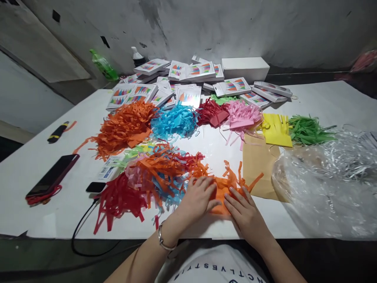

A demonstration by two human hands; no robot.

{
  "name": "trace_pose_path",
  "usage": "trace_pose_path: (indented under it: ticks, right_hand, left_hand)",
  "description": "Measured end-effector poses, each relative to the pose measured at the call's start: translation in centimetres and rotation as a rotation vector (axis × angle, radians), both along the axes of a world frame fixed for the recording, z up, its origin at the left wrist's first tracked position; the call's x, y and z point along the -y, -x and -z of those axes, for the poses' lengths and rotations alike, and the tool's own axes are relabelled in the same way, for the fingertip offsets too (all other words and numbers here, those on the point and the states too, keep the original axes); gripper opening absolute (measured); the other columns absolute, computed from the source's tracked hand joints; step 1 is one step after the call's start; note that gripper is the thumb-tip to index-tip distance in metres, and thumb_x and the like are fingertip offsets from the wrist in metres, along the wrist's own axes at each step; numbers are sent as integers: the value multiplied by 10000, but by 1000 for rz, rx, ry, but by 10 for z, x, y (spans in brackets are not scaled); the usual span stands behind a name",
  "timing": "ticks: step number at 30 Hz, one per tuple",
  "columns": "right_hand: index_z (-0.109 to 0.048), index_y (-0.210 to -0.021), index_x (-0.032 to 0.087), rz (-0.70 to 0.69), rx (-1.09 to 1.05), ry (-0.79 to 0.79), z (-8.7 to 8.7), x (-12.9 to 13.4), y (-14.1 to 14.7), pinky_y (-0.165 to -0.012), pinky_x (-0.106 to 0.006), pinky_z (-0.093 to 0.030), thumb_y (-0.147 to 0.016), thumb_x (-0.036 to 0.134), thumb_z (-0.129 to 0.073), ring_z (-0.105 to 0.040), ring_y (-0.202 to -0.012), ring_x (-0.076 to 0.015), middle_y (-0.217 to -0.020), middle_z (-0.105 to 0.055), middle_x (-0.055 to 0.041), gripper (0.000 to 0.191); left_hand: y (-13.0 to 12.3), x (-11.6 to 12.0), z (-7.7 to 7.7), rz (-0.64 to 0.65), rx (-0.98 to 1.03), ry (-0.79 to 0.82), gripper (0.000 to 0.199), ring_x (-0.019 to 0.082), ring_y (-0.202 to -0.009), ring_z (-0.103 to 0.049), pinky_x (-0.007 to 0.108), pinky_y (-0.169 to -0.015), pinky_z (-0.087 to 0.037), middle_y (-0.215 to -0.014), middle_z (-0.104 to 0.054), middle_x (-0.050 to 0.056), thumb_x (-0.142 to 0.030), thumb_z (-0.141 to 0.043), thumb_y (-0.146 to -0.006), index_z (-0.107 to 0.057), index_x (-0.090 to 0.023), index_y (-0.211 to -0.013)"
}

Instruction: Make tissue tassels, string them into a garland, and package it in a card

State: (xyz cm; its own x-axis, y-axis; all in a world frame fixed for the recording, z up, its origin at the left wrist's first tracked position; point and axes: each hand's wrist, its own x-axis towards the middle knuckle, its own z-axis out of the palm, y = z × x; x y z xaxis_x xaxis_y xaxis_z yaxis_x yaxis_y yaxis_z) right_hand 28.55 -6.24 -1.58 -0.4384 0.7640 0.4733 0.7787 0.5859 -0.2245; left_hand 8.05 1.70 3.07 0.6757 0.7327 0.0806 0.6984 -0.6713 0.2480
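A fringed piece of orange tissue paper lies flat on the white table near its front edge, its cut strips pointing away from me. My left hand rests on the paper's left side, fingers stretched over it. From the right, my right hand presses down on the paper with its fingers laid out flat. Just left of my left hand is a heap of mixed tissue fringes, with red tassels, orange strips and blue strips.
Fringe bundles in orange, blue and pink lie beyond my hands. Behind them are piled printed boxes. At right are a brown paper sheet and clear plastic bag; at left, a phone and black cable.
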Motion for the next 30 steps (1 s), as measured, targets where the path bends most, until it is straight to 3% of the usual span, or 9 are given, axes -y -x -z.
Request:
trace_pose_path:
  ticks: [5, 7, 10, 12, 16, 19, 25, 27, 30]
  right_hand:
    - [-662, -1206, 147, 7, -53, 5, 3, 4, 0, -1221, -532, -232, -904, 60, -483, -473, -1364, -264, -1285, -681, -77, 362]
    - [-659, -1205, 140, 2, -54, 0, 1, 4, 0, -1217, -516, -235, -922, 87, -490, -485, -1350, -259, -1273, -686, -85, 334]
    - [-657, -1201, 155, -2, -57, 27, -6, 4, 0, -1188, -533, -244, -959, 293, -542, -505, -1311, -283, -1246, -694, -98, 302]
    - [-651, -1209, 181, 37, -61, 78, -13, 2, 5, -1118, -536, -300, -965, 427, -526, -545, -1231, -295, -1202, -703, -100, 368]
    - [-652, -1206, 228, 240, -3, 176, -21, -12, 21, -892, -459, -395, -996, 392, -463, -593, -1007, -267, -1085, -700, -100, 326]
    - [-658, -1191, 207, 501, 96, 192, -19, -26, 22, -786, -448, -402, -982, 357, -493, -582, -951, -298, -1067, -675, -136, 305]
    - [-664, -1161, 155, 916, 121, 11, -18, -19, -28, -813, -531, -422, -948, 346, -561, -565, -1067, -393, -1259, -602, -223, 305]
    - [-640, -1209, 165, 858, 60, -130, -23, -7, -34, -887, -555, -425, -931, 298, -598, -554, -1142, -391, -1314, -581, -215, 311]
    - [-577, -1321, 210, 428, 27, -144, -29, 8, -22, -1041, -559, -382, -910, 217, -618, -480, -1302, -363, -1433, -524, -164, 412]
  left_hand:
    - [10, -10, -1, -429, 39, -231, 353, 376, -1300, -461, 619, -1062, -307, -1421, -537, 187, -247, -536, -953, -571, -164, -1294]
    - [12, -7, -2, -345, 133, -253, 304, 354, -1248, -499, 597, -1058, -338, -1339, -592, 178, -235, -531, -951, -596, -159, -1238]
    - [10, 1, 2, 66, 216, -96, 173, 248, -1062, -585, 430, -950, -472, -1101, -682, 97, -231, -526, -961, -641, -184, -1081]
    - [7, 8, 8, 203, 193, 1, 134, 223, -1001, -591, 377, -876, -503, -1044, -680, 77, -210, -528, -958, -647, -183, -1013]
    - [1, 17, 19, 158, 180, 10, 147, 251, -1062, -565, 414, -908, -500, -1114, -660, 93, -206, -567, -937, -636, -175, -1063]
    - [1, 20, 21, 137, 164, 40, 201, 261, -1053, -563, 429, -886, -504, -1140, -652, 85, -206, -634, -894, -622, -187, -1094]
    - [2, 28, 20, 53, 172, 96, 249, 277, -1079, -554, 451, -888, -491, -1185, -633, 84, -196, -670, -866, -597, -191, -1104]
    - [0, 29, 20, 32, 183, 106, 236, 281, -1082, -551, 453, -892, -486, -1189, -631, 89, -189, -663, -869, -596, -190, -1095]
    - [-2, 29, 19, 16, 197, 132, 189, 282, -1075, -553, 457, -893, -484, -1170, -633, 94, -198, -641, -883, -604, -192, -1068]
